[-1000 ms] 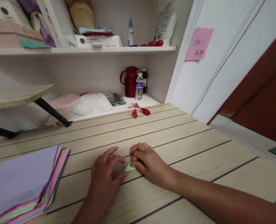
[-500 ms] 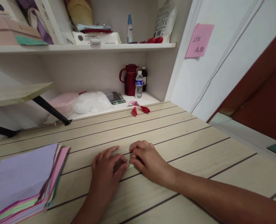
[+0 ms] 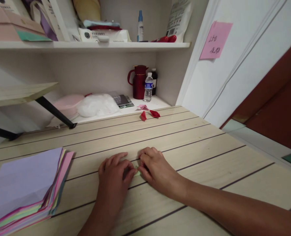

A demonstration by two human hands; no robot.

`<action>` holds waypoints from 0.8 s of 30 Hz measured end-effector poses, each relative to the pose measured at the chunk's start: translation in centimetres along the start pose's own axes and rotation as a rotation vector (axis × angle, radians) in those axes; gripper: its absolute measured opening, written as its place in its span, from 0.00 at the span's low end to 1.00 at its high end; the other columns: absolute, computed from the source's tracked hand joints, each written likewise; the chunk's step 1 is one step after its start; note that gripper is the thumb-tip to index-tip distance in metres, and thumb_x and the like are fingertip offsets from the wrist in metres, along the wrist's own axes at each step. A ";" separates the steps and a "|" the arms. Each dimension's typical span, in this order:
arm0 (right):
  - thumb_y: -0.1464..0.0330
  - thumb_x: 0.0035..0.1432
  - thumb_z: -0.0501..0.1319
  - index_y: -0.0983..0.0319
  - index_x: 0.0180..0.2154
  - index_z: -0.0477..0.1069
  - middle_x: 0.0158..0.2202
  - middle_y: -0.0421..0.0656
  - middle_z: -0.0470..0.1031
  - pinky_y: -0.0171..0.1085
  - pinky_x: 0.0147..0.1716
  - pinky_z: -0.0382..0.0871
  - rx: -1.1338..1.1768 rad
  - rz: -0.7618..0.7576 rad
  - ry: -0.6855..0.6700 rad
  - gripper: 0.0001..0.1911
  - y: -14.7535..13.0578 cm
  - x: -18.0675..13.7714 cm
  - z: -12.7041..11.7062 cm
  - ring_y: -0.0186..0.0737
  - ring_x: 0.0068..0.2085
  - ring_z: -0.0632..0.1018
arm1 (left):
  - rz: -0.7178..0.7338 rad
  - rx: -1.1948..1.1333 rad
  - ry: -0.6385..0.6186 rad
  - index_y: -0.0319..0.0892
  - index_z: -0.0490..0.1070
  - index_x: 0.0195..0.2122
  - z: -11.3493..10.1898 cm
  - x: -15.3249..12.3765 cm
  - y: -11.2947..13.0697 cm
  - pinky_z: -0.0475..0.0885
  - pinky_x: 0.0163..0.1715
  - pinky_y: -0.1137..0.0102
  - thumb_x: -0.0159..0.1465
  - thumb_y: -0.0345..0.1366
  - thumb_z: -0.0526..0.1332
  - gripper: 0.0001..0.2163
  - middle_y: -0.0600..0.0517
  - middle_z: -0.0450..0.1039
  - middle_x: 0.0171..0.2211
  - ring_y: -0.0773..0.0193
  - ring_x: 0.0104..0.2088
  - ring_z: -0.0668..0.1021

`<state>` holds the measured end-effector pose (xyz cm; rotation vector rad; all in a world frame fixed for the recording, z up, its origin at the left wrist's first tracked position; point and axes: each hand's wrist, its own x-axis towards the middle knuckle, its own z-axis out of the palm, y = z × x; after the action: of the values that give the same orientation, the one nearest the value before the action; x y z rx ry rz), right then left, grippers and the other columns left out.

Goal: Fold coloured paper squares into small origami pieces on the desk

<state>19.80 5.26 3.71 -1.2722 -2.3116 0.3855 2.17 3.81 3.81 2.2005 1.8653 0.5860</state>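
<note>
My left hand (image 3: 113,177) and my right hand (image 3: 155,170) rest close together on the light wooden table (image 3: 184,144). Between their fingertips they pinch a small folded piece of pale green paper (image 3: 136,171), pressed flat against the tabletop. Only a sliver of the paper shows; the fingers cover most of it. A stack of coloured paper sheets (image 3: 25,183), lilac on top, lies at the table's left front.
Small folded red paper pieces (image 3: 149,114) and a pink one (image 3: 142,107) lie at the table's far edge. Behind them a white shelf holds a dark red jug (image 3: 138,82), a water bottle (image 3: 148,87) and a white bag (image 3: 97,105). A pink note (image 3: 215,40) sticks to the right wall.
My hands have closed in on the green paper, so less of it shows than a second ago. The view has tilted slightly.
</note>
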 end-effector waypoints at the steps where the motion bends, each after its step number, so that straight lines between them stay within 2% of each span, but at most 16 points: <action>1: 0.74 0.62 0.60 0.62 0.35 0.69 0.43 0.46 0.71 0.47 0.47 0.65 0.002 -0.001 0.002 0.03 0.0 0.0 0.0 0.47 0.46 0.71 | 0.003 0.002 0.002 0.51 0.75 0.31 0.0 0.0 0.0 0.57 0.57 0.50 0.62 0.35 0.62 0.04 0.55 0.73 0.55 0.54 0.56 0.71; 7: 0.75 0.59 0.62 0.60 0.35 0.66 0.44 0.45 0.69 0.44 0.45 0.66 0.082 0.050 0.025 0.06 0.1 -0.1 -0.3 0.45 0.44 0.71 | 0.021 0.021 0.007 0.51 0.74 0.31 0.1 -0.2 -0.1 0.58 0.57 0.48 0.62 0.36 0.62 0.04 0.56 0.74 0.55 0.53 0.55 0.72; 11: 0.74 0.58 0.64 0.59 0.37 0.66 0.45 0.44 0.68 0.45 0.44 0.63 0.028 0.111 0.022 0.08 -0.1 0.0 -0.7 0.45 0.45 0.71 | 0.048 0.040 0.018 0.49 0.73 0.32 0.2 -0.3 -0.2 0.58 0.58 0.46 0.63 0.36 0.61 0.03 0.54 0.74 0.54 0.52 0.56 0.72; 13: 0.72 0.59 0.64 0.59 0.36 0.67 0.44 0.43 0.69 0.45 0.44 0.62 0.000 0.129 -0.005 0.06 -0.3 0.1 -0.8 0.46 0.45 0.70 | 0.064 0.052 0.026 0.48 0.73 0.36 0.2 -0.4 -0.3 0.58 0.59 0.46 0.64 0.34 0.60 0.04 0.51 0.74 0.55 0.53 0.57 0.72; 16: 0.72 0.59 0.63 0.59 0.34 0.68 0.43 0.42 0.70 0.43 0.44 0.60 -0.010 0.138 -0.031 0.05 -0.4 0.3 -0.8 0.45 0.45 0.70 | 0.106 0.076 0.020 0.48 0.72 0.50 0.0 -0.9 -0.8 0.58 0.60 0.47 0.64 0.24 0.51 0.18 0.49 0.74 0.56 0.57 0.58 0.72; 18: 0.72 0.59 0.64 0.59 0.34 0.69 0.43 0.42 0.71 0.43 0.44 0.59 -0.010 0.134 -0.029 0.04 -0.4 0.3 -0.7 0.45 0.46 0.70 | 0.156 0.094 -0.013 0.52 0.70 0.55 -0.3 -1.7 -1.3 0.58 0.61 0.47 0.61 0.19 0.48 0.27 0.51 0.73 0.57 0.58 0.59 0.72; 21: 0.71 0.59 0.64 0.59 0.33 0.69 0.42 0.42 0.71 0.42 0.43 0.58 -0.005 0.129 -0.019 0.04 -0.4 0.4 -0.8 0.44 0.45 0.70 | 0.295 0.181 -0.064 0.55 0.68 0.59 -0.7 -3.2 -2.5 0.65 0.58 0.51 0.58 0.18 0.48 0.32 0.52 0.72 0.59 0.57 0.59 0.72; 24: 0.71 0.60 0.64 0.60 0.33 0.69 0.41 0.42 0.71 0.42 0.42 0.58 0.005 0.121 -0.012 0.04 -0.4 0.3 -0.9 0.43 0.44 0.69 | 0.415 0.294 -0.006 0.56 0.58 0.66 -0.7 -4.2 -3.3 0.70 0.55 0.57 0.59 0.18 0.47 0.36 0.52 0.71 0.60 0.58 0.58 0.74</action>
<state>19.82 5.37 4.71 -1.4159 -2.2485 0.4399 -1.67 0.27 2.43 2.8076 1.5795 0.3830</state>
